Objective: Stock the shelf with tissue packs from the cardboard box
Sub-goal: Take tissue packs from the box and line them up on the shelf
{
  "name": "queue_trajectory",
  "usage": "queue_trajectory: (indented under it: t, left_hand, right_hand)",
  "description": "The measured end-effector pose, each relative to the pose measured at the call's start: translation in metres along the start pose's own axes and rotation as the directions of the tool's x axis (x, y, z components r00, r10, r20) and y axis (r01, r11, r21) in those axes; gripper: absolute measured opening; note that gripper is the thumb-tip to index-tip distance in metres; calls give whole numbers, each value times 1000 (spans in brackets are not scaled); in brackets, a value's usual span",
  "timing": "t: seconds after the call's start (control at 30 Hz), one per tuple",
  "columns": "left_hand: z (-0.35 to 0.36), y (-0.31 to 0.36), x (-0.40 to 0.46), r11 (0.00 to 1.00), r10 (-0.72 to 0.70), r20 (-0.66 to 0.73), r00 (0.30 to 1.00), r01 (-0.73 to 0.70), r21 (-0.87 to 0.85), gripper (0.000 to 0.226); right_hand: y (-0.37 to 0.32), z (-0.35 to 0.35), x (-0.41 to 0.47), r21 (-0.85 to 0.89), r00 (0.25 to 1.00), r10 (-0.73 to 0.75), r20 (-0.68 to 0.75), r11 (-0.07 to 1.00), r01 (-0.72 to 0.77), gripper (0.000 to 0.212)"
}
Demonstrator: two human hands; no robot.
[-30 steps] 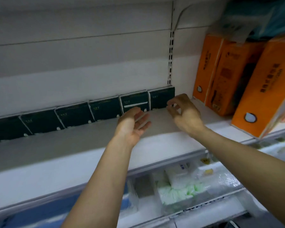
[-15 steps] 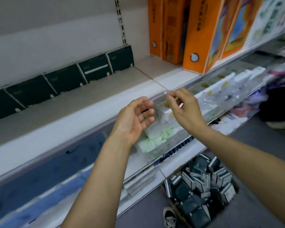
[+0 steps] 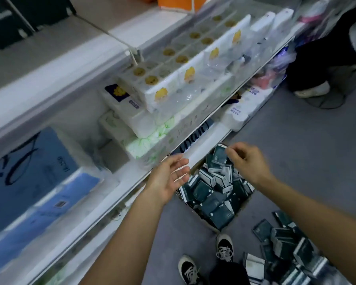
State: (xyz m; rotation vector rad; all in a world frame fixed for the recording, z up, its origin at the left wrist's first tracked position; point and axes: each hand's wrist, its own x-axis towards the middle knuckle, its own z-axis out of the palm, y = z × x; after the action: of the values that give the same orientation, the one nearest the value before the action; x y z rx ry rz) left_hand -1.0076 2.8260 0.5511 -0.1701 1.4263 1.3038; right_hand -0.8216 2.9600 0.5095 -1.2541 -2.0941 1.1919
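From the head camera you look down on an open brown cardboard box [image 3: 241, 206] standing on the grey floor against the foot of the white shelving unit [image 3: 206, 145]. It is filled with small dark green tissue packs with white edges [image 3: 212, 194], lying jumbled at all angles.

Your left hand [image 3: 169, 179] hangs over the box's left rim, palm turned up, fingers straight and spread, holding nothing. Your right hand [image 3: 248, 162] hovers above the far side of the box, fingers loosely curled downward. They hold nothing and sit just above the topmost packs; motion blur hides whether the fingertips touch one.

A second loose heap of the same dark green packs [image 3: 286, 249] lies on the floor to the right of the box, near your black-and-white laced shoes [image 3: 224, 246].

On the lower shelf tiers sit white wrapped tissue bundles with yellow round labels [image 3: 173, 79], green-printed white bundles [image 3: 148, 142] beneath them, and blue wrapped packs [image 3: 33, 182] to the left.
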Motion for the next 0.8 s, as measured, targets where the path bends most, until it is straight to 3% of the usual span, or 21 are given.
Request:
queue_trajectory:
  t: [0.2,0.37,0.47,0.57,0.73,0.8]
  left_hand:
    - [-4,-63,78,988,-112,-143,983,125,88,12]
    - [-10,-111,139,970,-92,-200,975,134,204,10]
    - [-19,-147,188,954,-101,-238,966,161,252,16]
    - [-28,-176,228,958,-140,-280,950,201,203,11]
    - [-44,-219,294,954,-158,-388,908,242,177,7]
    - [-54,-233,322,948,-157,-437,885,259,183,11]
  right_hand:
    - [92,24,1,-8,991,113,67,994,-113,27]
    - [160,55,6,-19,970,159,184,987,-158,26]
    - [222,78,13,-101,929,239,284,971,-219,20]
    - [278,100,10,-192,876,327,354,942,-274,30]
    - [336,145,12,-305,774,442,454,893,-331,4]
    - [355,164,14,-340,734,484,477,872,-353,9]
